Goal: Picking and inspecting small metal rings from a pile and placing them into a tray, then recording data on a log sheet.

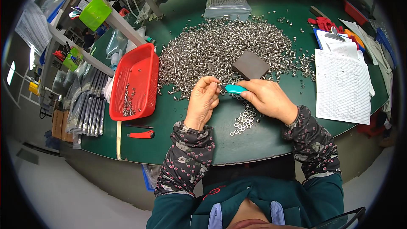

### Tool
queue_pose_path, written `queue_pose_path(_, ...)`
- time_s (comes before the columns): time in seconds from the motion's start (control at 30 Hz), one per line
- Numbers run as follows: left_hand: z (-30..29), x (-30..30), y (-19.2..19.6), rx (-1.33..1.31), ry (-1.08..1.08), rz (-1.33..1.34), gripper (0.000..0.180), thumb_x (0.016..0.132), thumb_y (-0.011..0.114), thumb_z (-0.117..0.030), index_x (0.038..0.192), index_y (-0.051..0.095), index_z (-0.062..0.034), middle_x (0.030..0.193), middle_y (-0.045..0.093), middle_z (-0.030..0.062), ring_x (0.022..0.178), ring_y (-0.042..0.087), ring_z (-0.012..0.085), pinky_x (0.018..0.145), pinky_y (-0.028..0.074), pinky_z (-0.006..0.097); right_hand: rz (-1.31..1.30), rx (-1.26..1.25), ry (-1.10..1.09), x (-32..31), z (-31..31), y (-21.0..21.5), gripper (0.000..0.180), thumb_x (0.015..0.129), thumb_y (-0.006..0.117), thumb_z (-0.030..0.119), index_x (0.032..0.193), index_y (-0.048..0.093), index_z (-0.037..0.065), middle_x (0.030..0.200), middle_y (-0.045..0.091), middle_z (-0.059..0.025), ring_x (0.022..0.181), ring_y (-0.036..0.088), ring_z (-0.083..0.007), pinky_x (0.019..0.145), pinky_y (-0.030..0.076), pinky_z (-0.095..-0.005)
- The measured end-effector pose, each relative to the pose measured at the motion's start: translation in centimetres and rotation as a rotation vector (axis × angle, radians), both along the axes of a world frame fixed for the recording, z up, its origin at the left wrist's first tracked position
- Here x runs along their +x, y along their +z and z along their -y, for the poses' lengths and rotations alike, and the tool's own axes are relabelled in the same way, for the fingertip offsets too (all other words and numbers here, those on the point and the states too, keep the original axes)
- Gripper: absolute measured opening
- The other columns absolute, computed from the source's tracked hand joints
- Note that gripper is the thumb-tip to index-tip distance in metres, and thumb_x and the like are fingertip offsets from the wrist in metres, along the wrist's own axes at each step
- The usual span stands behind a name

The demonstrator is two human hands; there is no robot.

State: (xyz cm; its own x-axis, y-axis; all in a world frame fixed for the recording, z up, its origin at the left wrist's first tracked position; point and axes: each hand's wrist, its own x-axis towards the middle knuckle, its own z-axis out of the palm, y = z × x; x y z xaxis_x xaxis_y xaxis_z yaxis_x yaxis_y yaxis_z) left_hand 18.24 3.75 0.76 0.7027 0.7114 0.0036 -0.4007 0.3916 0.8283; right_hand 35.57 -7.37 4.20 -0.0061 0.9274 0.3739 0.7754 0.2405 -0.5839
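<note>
My left hand (203, 101) is closed in a pinch over the table, with a small metal ring at its fingertips, mostly hidden. Wrapped round a teal-handled tool (235, 89), my right hand (269, 98) points the tool's dark tip at the left fingertips. The tip's exact shape is too small to make out. Just beyond the right hand, a dark square block (250, 65) rests against a wide heap of small metal rings (199, 53). Several loose rings (243, 121) lie flat on the green table below the right hand.
Left of the heap stands a red plastic basket (146, 89) with some metal pieces inside. A red box cutter (142, 134) and a pen (140, 126) lie near the front edge. Printed sheets (341, 87) and a clipboard (335, 36) are at right; clear bags (227, 0) lie behind.
</note>
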Motion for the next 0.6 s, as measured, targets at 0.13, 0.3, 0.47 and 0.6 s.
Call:
queue_pose_path(0.13,0.17,0.1,0.03,0.003,-0.015,0.028,0.012,0.086,0.053,-0.011,0.097,0.051,-0.0062,0.072,0.052,0.0005,0.045,0.03,0.0006,0.037,0.022,0.014,-0.058,-0.026,0.031,-0.05,-0.08,-0.15,0.024,0.083,0.05,0.022,0.099,0.057,0.006,0.081,0.059,-0.0142,0.077,0.057,-0.0323,0.067,0.044,-0.0417)
queue_pose_path(0.3,0.07,0.04,-0.22,0.016,-0.024,0.047,0.009,0.089,0.049,-0.011,0.095,0.052,-0.0058,0.077,0.053,0.0035,0.045,0.029,0.0016,0.037,0.023,0.014,-0.082,-0.048,0.049,0.12,-0.18,-0.42,0.025,0.083,0.05,0.022,0.1,0.058,0.006,0.08,0.059,-0.0143,0.076,0.057,-0.0322,0.067,0.044,-0.0414)
queue_pose_path(0.47,0.13,-0.08,-0.22,-0.049,-0.025,0.034,0.01,0.088,0.051,-0.011,0.095,0.053,-0.0045,0.074,0.052,0.0023,0.045,0.03,0.0011,0.037,0.022,0.014,-0.021,-0.06,0.029,-0.05,0.04,0.0,0.025,0.083,0.051,0.023,0.1,0.058,0.006,0.081,0.059,-0.0131,0.076,0.057,-0.0314,0.067,0.045,-0.041)
queue_pose_path(0.6,0.13,-0.12,-0.25,-0.115,-0.03,0.022,0.011,0.087,0.052,-0.012,0.094,0.053,-0.0035,0.07,0.051,0.0014,0.045,0.031,0.001,0.037,0.022,0.014,0.088,-0.026,-0.025,-0.16,0.09,0.14,0.025,0.081,0.054,0.025,0.099,0.057,0.008,0.076,0.057,-0.0105,0.073,0.057,-0.0296,0.064,0.045,-0.0402)
